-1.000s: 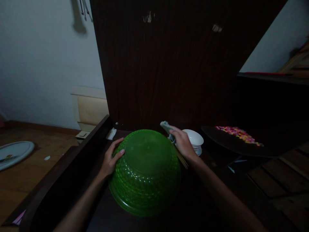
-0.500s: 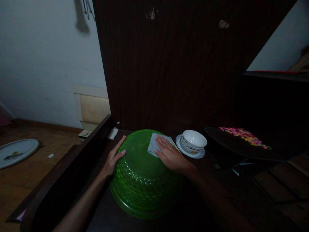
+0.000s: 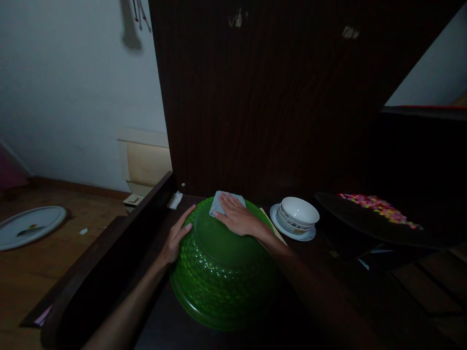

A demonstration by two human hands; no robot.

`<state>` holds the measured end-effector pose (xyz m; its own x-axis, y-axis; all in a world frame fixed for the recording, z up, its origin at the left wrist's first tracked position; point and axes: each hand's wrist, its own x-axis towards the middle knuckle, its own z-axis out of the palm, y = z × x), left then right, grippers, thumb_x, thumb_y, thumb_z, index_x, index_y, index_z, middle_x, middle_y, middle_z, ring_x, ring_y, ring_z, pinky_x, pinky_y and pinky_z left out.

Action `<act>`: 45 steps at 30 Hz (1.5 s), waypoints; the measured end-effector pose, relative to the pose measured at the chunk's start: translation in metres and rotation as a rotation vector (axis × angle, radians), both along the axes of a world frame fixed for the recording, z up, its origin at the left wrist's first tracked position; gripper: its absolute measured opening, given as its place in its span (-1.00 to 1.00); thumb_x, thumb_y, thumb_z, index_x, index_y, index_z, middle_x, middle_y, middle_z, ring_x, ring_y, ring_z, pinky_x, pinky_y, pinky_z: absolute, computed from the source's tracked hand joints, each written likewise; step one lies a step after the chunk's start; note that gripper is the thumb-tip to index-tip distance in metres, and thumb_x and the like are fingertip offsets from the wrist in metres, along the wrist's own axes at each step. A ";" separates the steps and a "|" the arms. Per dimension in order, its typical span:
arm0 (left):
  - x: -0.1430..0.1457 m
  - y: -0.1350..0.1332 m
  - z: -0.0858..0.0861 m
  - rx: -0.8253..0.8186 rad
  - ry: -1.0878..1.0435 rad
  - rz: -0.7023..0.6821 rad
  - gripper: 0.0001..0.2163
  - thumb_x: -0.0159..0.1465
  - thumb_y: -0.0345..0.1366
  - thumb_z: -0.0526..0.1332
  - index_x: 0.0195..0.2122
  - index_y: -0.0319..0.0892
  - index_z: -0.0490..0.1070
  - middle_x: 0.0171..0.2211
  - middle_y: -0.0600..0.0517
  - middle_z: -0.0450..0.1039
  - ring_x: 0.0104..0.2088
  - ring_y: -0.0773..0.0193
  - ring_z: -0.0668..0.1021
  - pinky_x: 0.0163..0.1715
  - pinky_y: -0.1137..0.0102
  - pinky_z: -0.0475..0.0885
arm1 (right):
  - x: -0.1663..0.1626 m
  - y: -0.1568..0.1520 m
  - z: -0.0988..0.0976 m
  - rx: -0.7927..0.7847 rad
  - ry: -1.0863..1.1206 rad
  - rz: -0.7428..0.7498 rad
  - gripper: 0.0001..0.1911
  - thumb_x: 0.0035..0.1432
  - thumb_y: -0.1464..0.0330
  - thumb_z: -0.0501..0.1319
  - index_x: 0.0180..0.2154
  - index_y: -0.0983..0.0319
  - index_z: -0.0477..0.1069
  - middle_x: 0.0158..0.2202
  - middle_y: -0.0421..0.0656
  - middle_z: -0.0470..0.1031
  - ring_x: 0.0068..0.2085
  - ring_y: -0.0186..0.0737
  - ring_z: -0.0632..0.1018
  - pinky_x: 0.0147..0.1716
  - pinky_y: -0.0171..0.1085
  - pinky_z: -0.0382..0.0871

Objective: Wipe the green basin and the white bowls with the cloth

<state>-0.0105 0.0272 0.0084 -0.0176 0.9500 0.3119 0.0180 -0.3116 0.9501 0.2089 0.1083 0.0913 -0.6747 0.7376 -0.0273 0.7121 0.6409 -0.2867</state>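
**Right hand (image 3: 237, 215) lay flat on a folded, pale grey-blue cloth (image 3: 218, 201) atop an upturned, glossy green round basin (image 3: 219, 257)**

The basin rested upside down on a dark brown surface (image 3: 160, 316), with its smooth base facing up and its bumpy, textured side sloping down to a wide rim. The cloth lay on the far part of that base, reaching its edge.

The right hand was unclenched, its fingers stretched out together over the cloth and its palm toward the base. The left hand (image 3: 175, 240) was likewise unclenched, braced against the basin's left side, with its fingers extended along the far side and its thumb near the edge of the base.

Just right of the basin lay some thin, pale, straight sticks (image 3: 278, 232), partly hidden by the right forearm; their number could not be told. Beyond them, white round bowls (image 3: 299, 212) sat stacked on a white, shallow round plate (image 3: 309, 236). Farther right, small pink, red and yellow pieces (image 3: 379, 209) were spread over a dark, curved-edged board (image 3: 350, 216).

A small, crumpled white wad (image 3: 175, 200) lay near the far left corner, beside a dark wooden side rail (image 3: 109, 277). A tall, dark brown wooden panel (image 3: 262, 97) with two pale, scuffed patches stood behind everything.
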 end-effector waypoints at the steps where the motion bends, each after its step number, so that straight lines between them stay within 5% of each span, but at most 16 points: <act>1: 0.000 0.001 -0.001 0.003 -0.013 0.002 -0.41 0.32 0.00 0.13 0.33 -0.15 0.24 0.37 -0.06 0.19 0.36 -0.09 0.22 0.37 0.06 0.00 | -0.006 -0.001 0.001 -0.013 -0.006 0.024 -0.13 0.36 -0.09 -0.26 0.42 0.42 -0.17 0.47 0.07 -0.23 0.46 0.00 -0.17 0.41 0.03 -0.23; 13: -0.001 0.010 -0.017 -0.014 -0.111 0.104 -0.36 0.30 0.16 0.09 0.24 -0.21 0.37 0.32 -0.10 0.28 0.36 -0.05 0.23 0.39 0.07 -0.03 | -0.034 -0.075 0.009 -0.047 0.123 0.321 -0.15 0.40 -0.07 -0.21 0.40 0.45 -0.12 0.45 0.13 -0.19 0.45 0.03 -0.17 0.42 0.03 -0.22; 18: -0.001 0.008 -0.011 -0.001 -0.099 0.046 -0.41 0.38 0.10 -0.02 0.28 -0.17 0.31 0.33 -0.07 0.26 0.33 -0.02 0.28 0.37 0.09 0.03 | -0.021 -0.118 0.006 0.043 0.188 0.282 -0.17 0.38 -0.07 -0.13 0.40 0.40 -0.03 0.45 0.09 -0.13 0.45 0.07 -0.11 0.42 0.06 -0.17; 24: -0.001 0.007 -0.004 -0.008 -0.037 0.049 -0.41 0.36 0.09 0.06 0.28 -0.19 0.31 0.33 -0.09 0.27 0.34 -0.04 0.27 0.37 0.08 0.01 | 0.000 -0.147 -0.024 0.297 0.206 0.210 -0.16 0.31 -0.09 0.03 0.36 0.39 0.10 0.41 0.09 0.02 0.42 0.13 0.05 0.37 0.10 0.04; 31: -0.001 0.005 0.002 -0.038 0.016 0.083 -0.39 0.31 0.10 0.12 0.27 -0.16 0.33 0.33 -0.10 0.27 0.34 -0.09 0.26 0.35 0.05 0.04 | 0.037 -0.162 -0.054 0.538 0.205 0.104 -0.11 0.28 -0.06 0.10 0.39 0.39 -0.01 0.40 0.13 0.06 0.40 0.16 0.12 0.30 0.10 0.23; 40: -0.001 0.006 0.000 -0.045 0.018 0.077 -0.39 0.31 0.10 0.11 0.28 -0.16 0.31 0.32 -0.10 0.28 0.32 -0.08 0.29 0.34 0.06 0.07 | 0.094 -0.145 -0.058 0.522 0.183 -0.040 -0.13 0.36 0.01 0.00 0.44 0.32 -0.29 0.41 0.13 0.02 0.39 0.21 0.14 0.28 0.25 0.20; 45: -0.001 0.007 0.000 -0.044 0.021 0.073 -0.38 0.30 0.11 0.12 0.28 -0.16 0.32 0.31 -0.11 0.29 0.32 -0.09 0.29 0.34 0.04 0.06 | 0.111 -0.128 -0.046 0.458 0.187 -0.089 -0.25 0.41 0.08 -0.05 0.44 0.28 -0.23 0.43 0.09 -0.02 0.41 0.13 0.08 0.31 0.25 0.12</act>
<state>-0.0119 0.0347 0.0088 -0.0809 0.9591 0.2714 0.0592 -0.2671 0.9618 0.3201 -0.0193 0.0451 -0.5709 0.7005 0.4283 0.7331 0.6698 -0.1183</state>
